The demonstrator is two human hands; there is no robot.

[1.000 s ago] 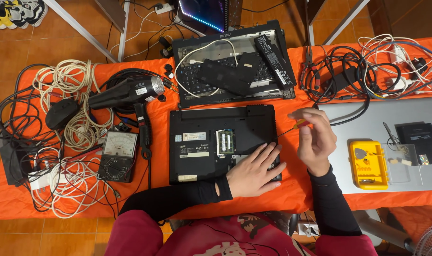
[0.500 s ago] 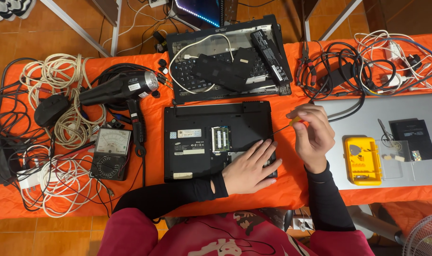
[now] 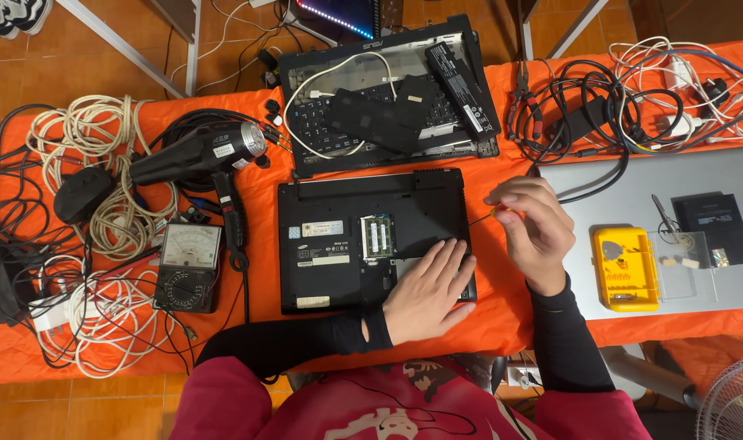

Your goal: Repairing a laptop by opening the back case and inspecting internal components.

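Orange-brown tiled floor (image 3: 102, 33); orange-clothed table (image 3: 502, 326); white metal frame legs (image 3: 127, 49); white fan (image 3: 734, 403) at lower right.

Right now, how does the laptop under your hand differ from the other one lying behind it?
The black laptop under the left hand lies bottom up with its casing closed, but for a small open memory bay. The dismantled laptop behind it lies keyboard up, with loose black parts and a white cable on it. The near one sits square to the table edge; the far one is slightly turned. Both are black and rest on the orange cloth.
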